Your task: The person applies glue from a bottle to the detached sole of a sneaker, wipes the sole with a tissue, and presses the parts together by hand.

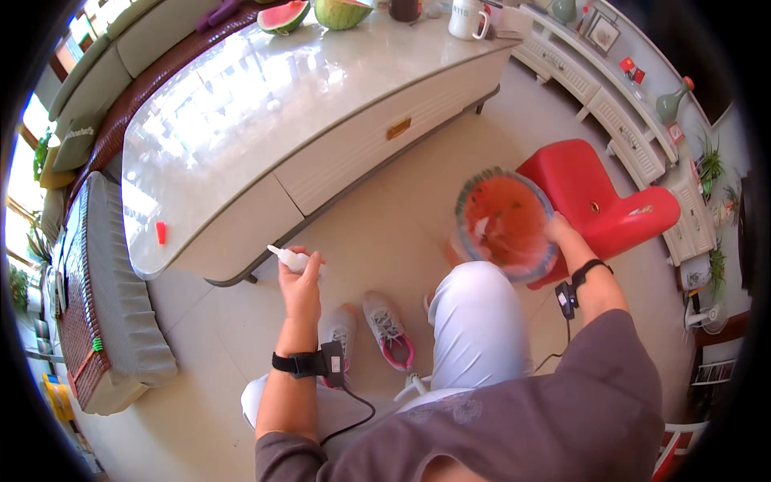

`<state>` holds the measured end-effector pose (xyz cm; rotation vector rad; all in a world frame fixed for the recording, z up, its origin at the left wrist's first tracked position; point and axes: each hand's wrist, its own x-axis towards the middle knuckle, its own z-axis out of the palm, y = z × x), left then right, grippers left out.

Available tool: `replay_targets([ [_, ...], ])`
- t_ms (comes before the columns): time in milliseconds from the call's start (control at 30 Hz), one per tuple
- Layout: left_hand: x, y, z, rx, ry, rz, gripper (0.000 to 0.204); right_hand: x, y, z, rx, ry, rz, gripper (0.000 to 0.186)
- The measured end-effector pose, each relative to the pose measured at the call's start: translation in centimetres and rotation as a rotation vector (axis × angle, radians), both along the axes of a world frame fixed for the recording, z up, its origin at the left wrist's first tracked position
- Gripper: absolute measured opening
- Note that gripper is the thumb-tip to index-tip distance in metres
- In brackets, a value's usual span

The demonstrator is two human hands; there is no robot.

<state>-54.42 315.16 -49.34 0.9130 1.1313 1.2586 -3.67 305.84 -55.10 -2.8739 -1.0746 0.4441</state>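
My left hand [299, 281] is closed around a small white object [289, 258], a crumpled tissue or small bottle, held just below the edge of the white coffee table [265, 104]. My right hand [562, 233] grips the right rim of a round bowl [505, 222] holding red watermelon juice and scraps, held above my right knee. Both wrists carry black bands with small devices and cables.
Cut watermelon [283, 16], a whole half melon [341, 11] and a white mug [467, 18] stand at the table's far end. A small red item [161, 232] lies near its left edge. A red plastic stool [602, 201] is to my right, a sofa [96, 265] to my left.
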Motion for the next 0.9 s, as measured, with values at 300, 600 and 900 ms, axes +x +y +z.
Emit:
replay_targets([
  [300,0.5,0.4,0.4,-0.019,0.066,0.013,0.027,-16.0,21.2,4.8,0.644,1.164,-0.021,0.039],
  [600,-1.0,-1.6,2.5,-0.043,0.105,0.1,0.023,-18.6,30.7,-1.3,0.858,1.457,-0.395,0.016],
  [900,-1.5,-1.9,2.4,-0.043,0.118,0.123,0.024,-18.2,27.9,1.1,0.736,1.252,-0.35,0.013],
])
